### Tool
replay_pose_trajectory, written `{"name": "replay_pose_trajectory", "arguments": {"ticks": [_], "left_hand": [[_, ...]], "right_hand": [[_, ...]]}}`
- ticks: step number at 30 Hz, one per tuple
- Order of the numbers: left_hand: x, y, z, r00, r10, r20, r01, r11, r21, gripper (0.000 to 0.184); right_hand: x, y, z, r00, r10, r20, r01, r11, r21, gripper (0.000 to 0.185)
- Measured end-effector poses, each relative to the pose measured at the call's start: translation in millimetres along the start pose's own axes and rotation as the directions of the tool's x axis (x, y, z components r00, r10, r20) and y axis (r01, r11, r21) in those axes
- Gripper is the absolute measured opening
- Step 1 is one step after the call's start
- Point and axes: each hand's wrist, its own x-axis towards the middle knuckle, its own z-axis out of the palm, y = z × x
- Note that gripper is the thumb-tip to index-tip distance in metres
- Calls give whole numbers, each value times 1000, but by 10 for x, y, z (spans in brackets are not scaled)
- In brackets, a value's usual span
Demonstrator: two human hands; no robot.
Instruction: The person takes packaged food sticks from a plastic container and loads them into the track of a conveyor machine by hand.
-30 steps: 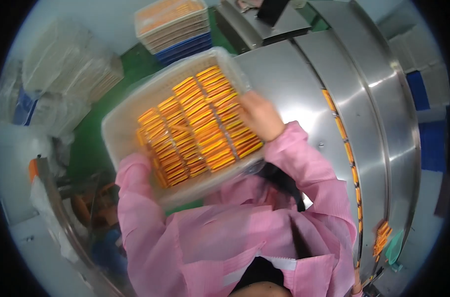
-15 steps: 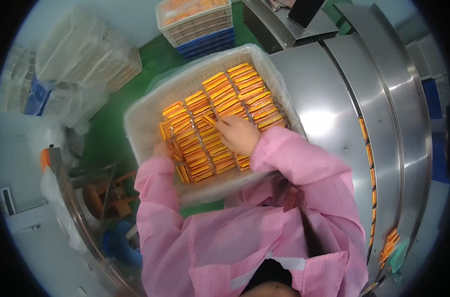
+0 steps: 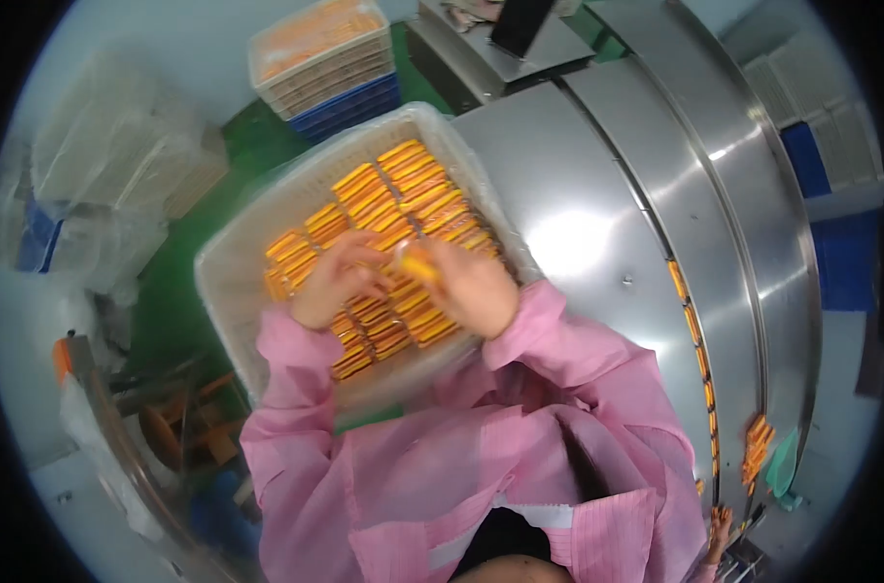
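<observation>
My right hand [image 3: 476, 291] grips a small orange-and-yellow striped packet [image 3: 418, 264], blurred by motion, above the crate. Just left of it, my left hand [image 3: 330, 282] hovers with its fingers apart and curved, holding nothing that I can see. Beneath both hands, rows of similar striped packets [image 3: 427, 194] fill much of a white plastic crate [image 3: 230, 316] lined with clear film. My hands cover part of the middle rows.
To the right runs a steel table [image 3: 520, 185] with a narrow channel carrying a line of packets [image 3: 696, 340]. Loose packets [image 3: 756, 449] lie near a green object [image 3: 782, 466]. Another person's hand [image 3: 721, 525] shows at lower right. Stacked crates [image 3: 325, 58] stand behind.
My left hand has come up from the crate's left side toward the middle. My right hand has lifted a packet toward it. The whole view has shifted.
</observation>
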Motion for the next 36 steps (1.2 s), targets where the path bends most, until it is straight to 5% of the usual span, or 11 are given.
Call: {"name": "replay_pose_trajectory", "arguments": {"ticks": [1,2,3,5,11,15,18,23,34,36], "left_hand": [[107,-24,-83,991,-137,-2,137,989,-53,30],[232,-306,-267,989,-36,-141,99,876,473,29],[393,-698,-482,967,139,-215,118,503,856,28],[446,-1137,-718,920,327,-214,76,389,918,27],[377,-1308,-694,917,398,19,-106,198,975,36],[350,-1416,-705,934,350,68,-101,78,992,36],[321,-1348,-634,930,357,92,-129,83,988,36],[372,-1426,-710,962,248,114,-133,64,989,45],[480,-1297,-674,982,173,81,-92,56,994,36],[533,-1331,-730,964,196,178,-188,32,982,37]], "right_hand": [[-59,107,-271,987,157,23,-159,983,90,30],[-150,418,-402,977,195,-90,-173,963,208,37],[-219,596,-677,945,282,-168,-248,949,196,39],[-409,1109,-1214,839,459,-291,-447,887,111,44],[-881,2102,-1786,666,641,-382,-746,584,-320,34],[-950,2049,-1637,698,529,-482,-695,663,-278,33],[-902,2062,-1638,632,621,-464,-743,656,-134,34],[-916,2552,-1541,809,479,-340,-580,743,-334,37],[-926,2394,-1505,700,583,-414,-700,675,-234,37],[-950,2266,-1550,683,588,-433,-722,636,-274,35]]}}
